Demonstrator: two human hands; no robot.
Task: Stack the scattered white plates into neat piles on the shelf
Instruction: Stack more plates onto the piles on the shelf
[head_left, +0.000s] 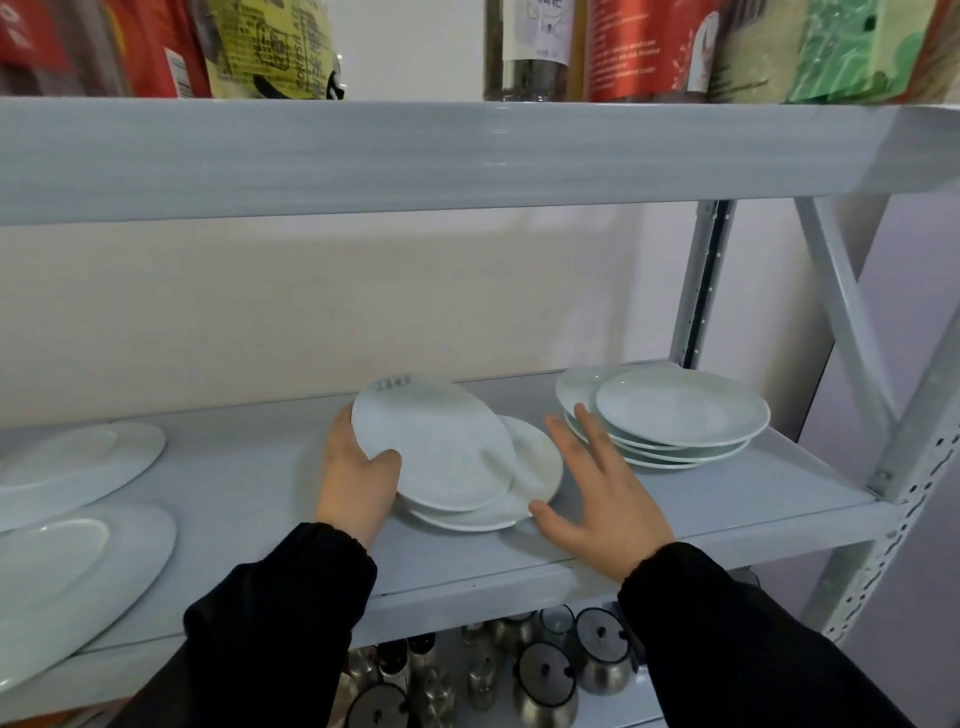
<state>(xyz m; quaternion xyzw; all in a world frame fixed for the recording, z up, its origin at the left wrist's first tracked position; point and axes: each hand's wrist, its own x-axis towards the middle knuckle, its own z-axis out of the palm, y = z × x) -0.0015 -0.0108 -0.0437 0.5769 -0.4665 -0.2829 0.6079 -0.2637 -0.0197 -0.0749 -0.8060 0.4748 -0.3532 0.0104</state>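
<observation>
Your left hand (356, 475) grips the tilted plate (436, 441); lower it squarely onto the plates beneath (540, 462), steadying them with your spread, empty right hand (597, 499).

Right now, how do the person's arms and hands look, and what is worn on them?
The left sleeve and the right sleeve are long and black, each gathered into a cuff at the wrist. The left hand and the right hand are bare: no gloves, no ring or watch visible.
</observation>
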